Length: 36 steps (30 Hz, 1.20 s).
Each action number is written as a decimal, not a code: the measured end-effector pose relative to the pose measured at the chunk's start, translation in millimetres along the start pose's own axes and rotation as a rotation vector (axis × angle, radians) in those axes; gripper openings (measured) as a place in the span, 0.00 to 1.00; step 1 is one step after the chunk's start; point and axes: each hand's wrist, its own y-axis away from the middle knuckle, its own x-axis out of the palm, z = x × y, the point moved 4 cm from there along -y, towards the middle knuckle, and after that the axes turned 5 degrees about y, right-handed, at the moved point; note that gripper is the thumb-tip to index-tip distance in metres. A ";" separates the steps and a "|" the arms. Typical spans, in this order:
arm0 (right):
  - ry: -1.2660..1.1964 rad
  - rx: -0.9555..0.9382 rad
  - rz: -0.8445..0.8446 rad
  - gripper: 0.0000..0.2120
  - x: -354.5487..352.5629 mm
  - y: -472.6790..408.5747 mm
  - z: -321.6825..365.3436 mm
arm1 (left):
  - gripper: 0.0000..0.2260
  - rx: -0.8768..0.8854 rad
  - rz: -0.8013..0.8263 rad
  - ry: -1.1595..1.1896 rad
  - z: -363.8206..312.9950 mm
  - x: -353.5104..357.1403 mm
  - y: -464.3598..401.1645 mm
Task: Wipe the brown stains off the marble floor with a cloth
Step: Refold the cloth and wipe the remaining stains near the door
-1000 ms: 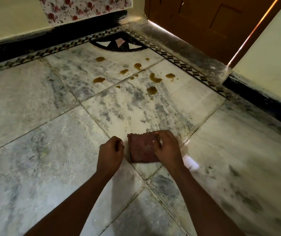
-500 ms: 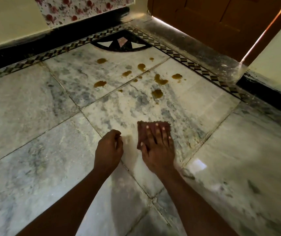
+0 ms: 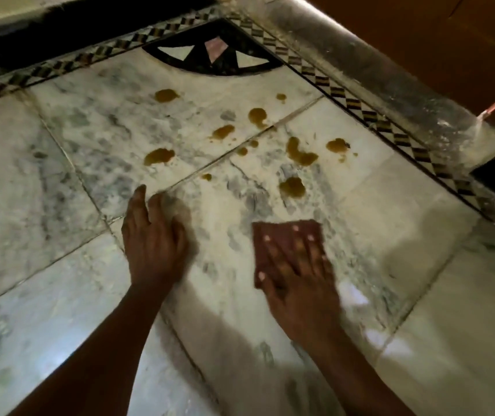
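Note:
Several brown stains (image 3: 292,187) are scattered over the white and grey marble floor (image 3: 45,205) ahead of my hands. A folded dark red cloth (image 3: 273,235) lies flat on the floor just below the nearest stain. My right hand (image 3: 297,277) presses on the cloth with fingers spread flat. My left hand (image 3: 153,235) rests palm down on the bare marble to the left of the cloth, fingers apart, blurred, holding nothing.
A checkered inlay border (image 3: 375,115) runs along the far and right sides, with a black corner motif (image 3: 213,55). Behind it stands a raised stone threshold (image 3: 390,73) under a brown wooden door (image 3: 435,28). A black skirting (image 3: 60,19) lines the far wall.
My right hand has pushed the cloth forward, closer to the stains. My left hand has opened from a loose fist and moved forward onto the floor. The view has come nearer to the stains.

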 end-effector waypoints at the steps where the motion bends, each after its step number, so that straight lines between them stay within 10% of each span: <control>1: 0.015 0.109 -0.025 0.30 -0.6 -0.5 -13.9 | 0.27 0.008 0.007 0.009 -3.4 0.9 3.3; 5: 0.009 0.343 -0.005 0.33 14.3 -83.4 0.6 | 0.25 0.001 0.050 -0.026 -3.6 8.8 -1.3; 12: -0.029 -0.068 -0.045 0.32 -10.0 -21.6 49.9 | 0.27 -0.008 0.135 -0.067 -3.5 5.6 -9.4; 19: -0.015 0.353 0.053 0.34 15.3 -132.6 23.9 | 0.27 -0.019 0.147 -0.129 -0.6 7.1 -12.1; 26: -0.026 -0.087 0.068 0.31 -0.8 -74.2 81.2 | 0.27 -0.011 0.125 -0.133 -2.5 6.0 -12.5; 33: 0.005 0.240 0.028 0.33 13.6 -123.5 32.0 | 0.28 -0.019 0.137 -0.125 1.7 9.4 -10.9; 36: 0.014 0.108 0.018 0.32 20.5 -157.2 73.4 | 0.27 -0.016 0.140 -0.094 2.8 9.6 -10.4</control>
